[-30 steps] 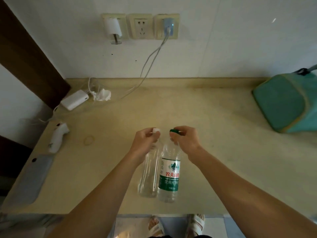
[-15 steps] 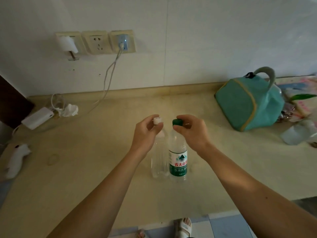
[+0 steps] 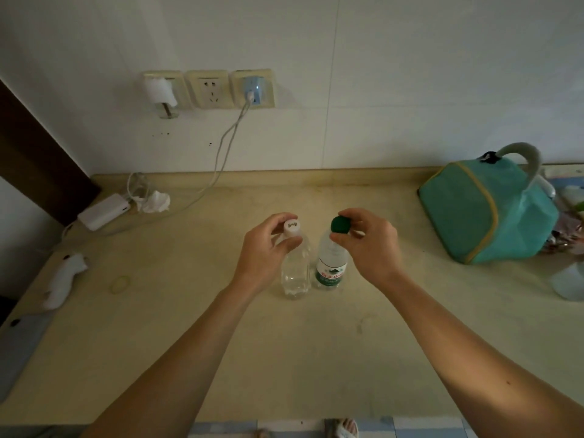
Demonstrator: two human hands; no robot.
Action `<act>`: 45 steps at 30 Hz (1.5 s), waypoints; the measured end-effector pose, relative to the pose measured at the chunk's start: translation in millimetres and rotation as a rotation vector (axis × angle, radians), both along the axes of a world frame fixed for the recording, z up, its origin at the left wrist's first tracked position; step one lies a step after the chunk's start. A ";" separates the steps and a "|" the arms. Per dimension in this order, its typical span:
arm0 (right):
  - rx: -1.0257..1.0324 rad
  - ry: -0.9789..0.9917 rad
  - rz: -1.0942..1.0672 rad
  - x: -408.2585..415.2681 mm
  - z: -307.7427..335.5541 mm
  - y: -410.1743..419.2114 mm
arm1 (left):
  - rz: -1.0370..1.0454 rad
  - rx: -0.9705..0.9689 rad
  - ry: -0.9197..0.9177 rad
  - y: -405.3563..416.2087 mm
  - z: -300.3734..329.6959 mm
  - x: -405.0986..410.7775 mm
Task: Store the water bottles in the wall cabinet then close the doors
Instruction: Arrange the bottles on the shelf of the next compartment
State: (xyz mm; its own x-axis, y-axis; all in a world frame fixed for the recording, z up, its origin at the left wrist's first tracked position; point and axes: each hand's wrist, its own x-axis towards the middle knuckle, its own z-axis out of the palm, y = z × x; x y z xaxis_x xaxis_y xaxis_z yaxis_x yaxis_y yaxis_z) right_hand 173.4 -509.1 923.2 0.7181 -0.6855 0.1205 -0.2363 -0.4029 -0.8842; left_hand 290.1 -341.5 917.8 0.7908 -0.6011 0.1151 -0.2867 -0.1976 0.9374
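Clear bottle [image 3: 295, 273] pinched at its cap by left hand [image 3: 265, 251]; right hand [image 3: 369, 245] pinches green-capped bottle [image 3: 331, 263].

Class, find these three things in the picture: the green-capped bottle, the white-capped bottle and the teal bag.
green-capped bottle [image 3: 331, 270]: head view, on its label.
white-capped bottle [image 3: 295, 273]: head view, on its clear body.
teal bag [image 3: 467, 210]: head view, on its front panel.

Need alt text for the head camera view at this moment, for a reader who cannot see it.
Two hands each pinch the cap of an upright water bottle on a beige counter: the left hand on the clear white-capped bottle, the right hand on the green-capped labelled bottle. A teal bag sits at right.
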 end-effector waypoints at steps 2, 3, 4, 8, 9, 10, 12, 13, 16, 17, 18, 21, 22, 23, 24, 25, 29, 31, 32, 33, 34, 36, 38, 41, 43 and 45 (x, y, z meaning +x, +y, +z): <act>-0.004 0.004 0.014 1.5 0.2 -2.6 | 0.000 0.009 0.009 5.1 -4.0 0.6; -0.013 0.005 0.025 1.5 0.1 -3.7 | -0.002 0.007 0.013 7.3 -5.1 1.5; -0.023 0.006 0.036 1.0 -0.5 -4.7 | -0.007 0.002 0.018 8.9 -6.1 2.4; -0.023 -0.018 0.063 -3.9 -5.9 -3.5 | -0.057 0.001 0.029 12.8 -8.3 2.4; -0.016 -0.029 0.065 -5.2 -7.7 -2.8 | -0.075 0.010 0.027 12.6 -8.9 1.2; -0.012 -0.038 0.069 -6.5 -9.4 -2.2 | -0.093 0.021 0.025 11.9 -9.5 -0.4; -0.003 -0.047 0.079 -9.1 -12.6 -2.1 | -0.120 0.038 0.021 10.6 -11.1 -4.0; 0.012 -0.047 0.084 -10.3 -14.4 -2.7 | -0.123 0.041 0.017 10.4 -12.1 -5.4; 0.058 -0.010 0.086 -14.9 -23.3 -5.4 | -0.102 0.040 0.017 13.2 -17.3 -7.2; 0.068 0.015 0.087 -17.1 -27.9 -6.4 | -0.095 0.043 0.027 15.1 -20.2 -7.9; 0.078 0.047 0.094 -19.2 -33.0 -7.4 | -0.090 0.046 0.040 17.2 -24.1 -8.9; 0.110 0.153 0.142 -23.0 -49.2 -9.3 | -0.079 0.065 0.093 23.2 -40.5 -14.7; 0.118 0.182 0.154 -23.1 -54.4 -9.4 | -0.065 0.090 0.116 23.8 -46.6 -17.3; 0.129 0.204 0.159 -22.9 -59.4 -9.1 | -0.046 0.120 0.147 23.7 -52.7 -20.3; 0.142 0.219 0.159 -22.4 -64.3 -8.5 | -0.028 0.140 0.184 22.8 -59.1 -23.5; 0.154 0.227 0.159 -21.9 -68.7 -7.8 | -0.017 0.144 0.215 21.2 -65.3 -26.1; 0.208 0.217 0.168 -17.4 -81.8 -5.8 | 0.012 0.128 0.276 13.9 -81.3 -31.8; 0.230 0.207 0.168 -13.9 -84.2 -5.5 | 0.023 0.122 0.274 11.2 -83.8 -30.9; 0.241 0.198 0.165 -12.5 -84.8 -5.4 | 0.026 0.120 0.271 10.3 -84.4 -30.4; 0.246 0.190 0.159 -11.4 -85.3 -5.0 | 0.027 0.118 0.271 9.9 -85.0 -30.1; 0.240 0.184 0.149 -10.6 -85.6 -4.2 | 0.027 0.117 0.272 9.6 -85.2 -30.0; 0.232 0.176 0.125 -9.0 -86.7 -1.5 | 0.027 0.122 0.270 9.1 -85.7 -29.5; 0.241 0.166 0.103 -7.9 -88.4 1.8 | 0.042 0.122 0.264 8.3 -86.2 -28.4; 0.262 0.148 0.074 -7.7 -88.8 6.6 | 0.092 0.112 0.256 7.7 -85.0 -24.3; 0.289 0.118 0.051 -8.2 -87.7 8.5 | 0.101 0.083 0.251 8.7 -79.3 -19.4; 0.307 0.073 0.019 -9.0 -80.0 10.0 | 0.090 0.051 0.237 10.2 -66.2 -13.1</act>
